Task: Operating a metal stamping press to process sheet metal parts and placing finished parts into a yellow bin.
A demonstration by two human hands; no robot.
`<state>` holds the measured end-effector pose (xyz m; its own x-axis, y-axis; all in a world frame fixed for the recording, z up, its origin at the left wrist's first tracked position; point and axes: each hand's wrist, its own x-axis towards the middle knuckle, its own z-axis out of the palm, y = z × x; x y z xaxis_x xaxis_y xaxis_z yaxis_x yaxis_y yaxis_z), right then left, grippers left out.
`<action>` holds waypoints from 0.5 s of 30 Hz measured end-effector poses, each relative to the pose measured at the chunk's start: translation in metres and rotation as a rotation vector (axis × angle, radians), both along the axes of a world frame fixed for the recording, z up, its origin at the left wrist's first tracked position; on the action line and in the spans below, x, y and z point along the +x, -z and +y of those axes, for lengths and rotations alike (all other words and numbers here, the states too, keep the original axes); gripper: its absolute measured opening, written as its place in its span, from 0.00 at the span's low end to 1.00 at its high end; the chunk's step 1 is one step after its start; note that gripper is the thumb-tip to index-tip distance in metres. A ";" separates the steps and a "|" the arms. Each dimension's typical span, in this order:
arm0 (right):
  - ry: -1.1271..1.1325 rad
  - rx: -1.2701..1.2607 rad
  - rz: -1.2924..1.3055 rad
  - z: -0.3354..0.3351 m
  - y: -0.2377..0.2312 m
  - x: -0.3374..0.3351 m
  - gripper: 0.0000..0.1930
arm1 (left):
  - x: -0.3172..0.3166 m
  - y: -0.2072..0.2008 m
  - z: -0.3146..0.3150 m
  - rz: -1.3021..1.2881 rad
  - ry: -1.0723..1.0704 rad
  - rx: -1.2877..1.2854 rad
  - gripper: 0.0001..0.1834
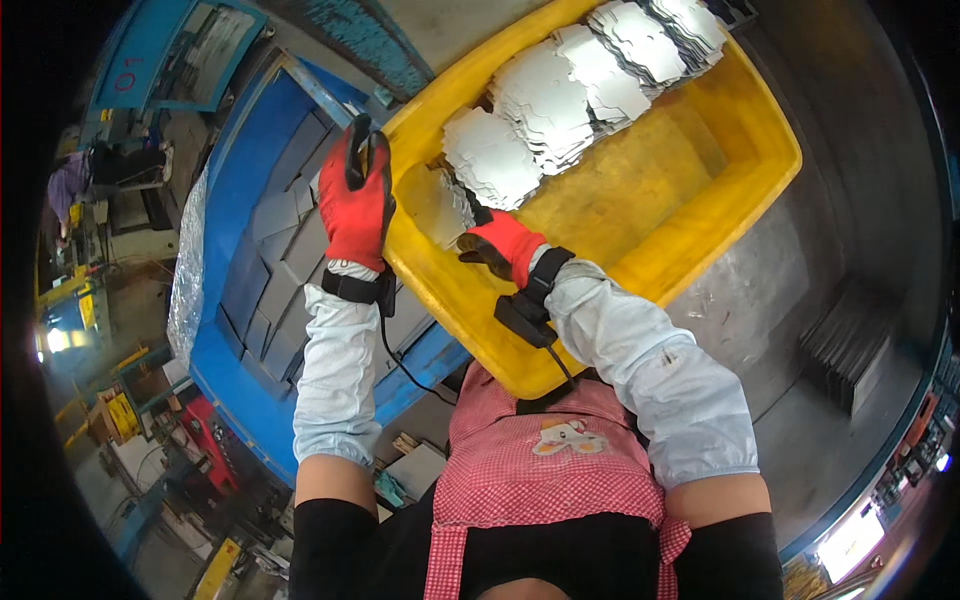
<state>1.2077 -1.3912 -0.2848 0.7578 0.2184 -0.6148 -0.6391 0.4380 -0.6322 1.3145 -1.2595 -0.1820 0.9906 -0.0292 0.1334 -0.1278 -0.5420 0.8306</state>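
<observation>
Left hand (356,195) grips tub (700,215) rim; right hand (497,245) inside.

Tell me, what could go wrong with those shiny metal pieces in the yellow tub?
1. The metal plates are thin with notched edges; the right hand reaches among them, so an edge might nick the glove.
2. The stacks lean in rows and could slide over as one is pulled.
3. The left hand grips the yellow tub at its rim; the tub sits tilted and might shift.
</observation>
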 end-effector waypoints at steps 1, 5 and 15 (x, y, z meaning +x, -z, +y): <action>-0.047 0.035 0.042 -0.006 -0.012 0.001 0.12 | 0.000 0.003 0.000 -0.023 -0.007 -0.065 0.18; -0.214 -0.115 0.062 -0.013 -0.007 0.005 0.15 | -0.001 -0.005 -0.004 -0.058 0.015 -0.004 0.19; -0.648 -0.857 -0.215 -0.003 0.011 0.003 0.25 | 0.001 -0.005 -0.001 -0.091 0.026 0.086 0.20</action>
